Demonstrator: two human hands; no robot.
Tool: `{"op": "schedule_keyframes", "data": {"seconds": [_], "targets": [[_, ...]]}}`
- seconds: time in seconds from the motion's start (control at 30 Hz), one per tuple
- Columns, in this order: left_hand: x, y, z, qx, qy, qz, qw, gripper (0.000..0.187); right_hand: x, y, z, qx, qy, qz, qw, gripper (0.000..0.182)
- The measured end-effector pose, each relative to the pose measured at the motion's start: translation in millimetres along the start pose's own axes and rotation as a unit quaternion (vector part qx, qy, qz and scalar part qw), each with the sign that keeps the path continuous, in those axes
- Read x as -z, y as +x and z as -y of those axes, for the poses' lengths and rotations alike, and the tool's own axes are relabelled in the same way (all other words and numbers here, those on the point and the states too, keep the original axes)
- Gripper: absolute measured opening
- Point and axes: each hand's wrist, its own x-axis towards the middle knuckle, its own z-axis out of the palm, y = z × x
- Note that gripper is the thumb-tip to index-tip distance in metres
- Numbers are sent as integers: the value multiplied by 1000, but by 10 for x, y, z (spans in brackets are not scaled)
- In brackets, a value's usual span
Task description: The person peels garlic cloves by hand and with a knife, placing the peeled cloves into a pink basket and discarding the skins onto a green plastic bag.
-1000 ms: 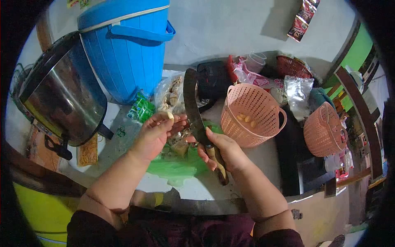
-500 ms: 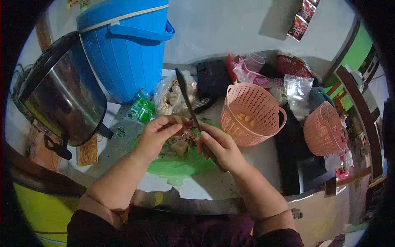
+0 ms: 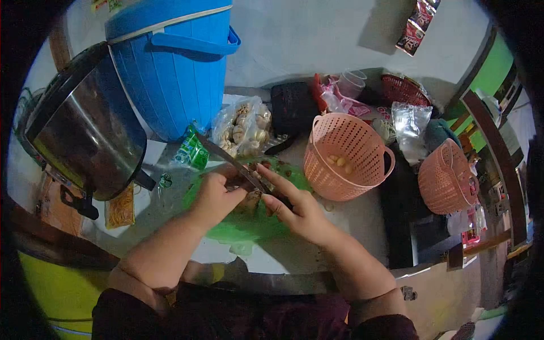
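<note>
My right hand [image 3: 292,211] is closed around a knife [image 3: 231,160], its dark blade slanting up to the left. Just left of it, my left hand [image 3: 212,198] is closed, fingertips pinched by the blade on a garlic clove, which is mostly hidden now. Beneath both hands lies a green plastic bag [image 3: 249,224] with peelings and garlic scraps on it. A clear bag of garlic bulbs [image 3: 242,127] sits beyond the hands. To the right, a pink basket [image 3: 323,170] holds several pale peeled cloves [image 3: 340,161].
A blue lidded bucket [image 3: 170,85] and a dark metal pot [image 3: 90,124] stand at the left. A green packet [image 3: 192,152] lies before the bucket. Another pink basket [image 3: 445,181], a clear plastic bag [image 3: 411,127] and a red basket [image 3: 405,90] are at the right.
The knife has tipped from near upright to a lower slant leftward, its blade now across the left fingertips. My hands have come closer together, and the pale clove is now covered.
</note>
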Motion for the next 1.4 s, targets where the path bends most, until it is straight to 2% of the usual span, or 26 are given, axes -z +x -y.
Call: {"op": "schedule_keyframes", "data": {"seconds": [0.03, 0.13, 0.23, 0.33, 0.43, 0.57, 0.67, 0.87, 0.97, 1.07, 1.27, 1.4], "targets": [[6, 1, 24, -23, 42, -7, 999, 23, -3, 3, 0, 9, -3, -4, 1000, 53], [18, 0, -9, -21, 84, -8, 996, 23, -16, 7, -78, 14, 7, -1, 1000, 51], [21, 8, -62, -37, 82, -13, 996, 16, -10, 4, -40, 25, 19, -12, 999, 48], [29, 35, -11, -58, 86, -7, 995, 14, 54, 4, 68, -58, 32, 18, 998, 47], [34, 18, -81, -77, 109, -13, 991, 12, 35, -1, 46, -30, 59, -6, 998, 46], [55, 21, 3, -52, 95, 0, 994, 14, 18, 2, -5, -37, 19, -27, 999, 42], [52, 21, 4, -73, 99, -1, 992, 15, 30, 11, 33, -51, 11, -24, 998, 41], [49, 22, -18, -8, 16, 20, 1000, 19, 30, 33, -68, 11, 89, -35, 995, 44], [63, 21, 9, -2, -25, 51, 998, 28, 34, 37, -71, -25, 118, -22, 992, 45], [46, 23, 54, 31, -60, 56, 996, 29, 18, 49, -126, 31, 69, -27, 997, 46], [77, 43, 69, 70, -152, 79, 983, 29, 40, 24, -44, -15, 86, -27, 996, 45], [35, 12, 14, 54, -151, 36, 986, 24, 23, 22, -43, 8, 69, -44, 997, 45]]}}
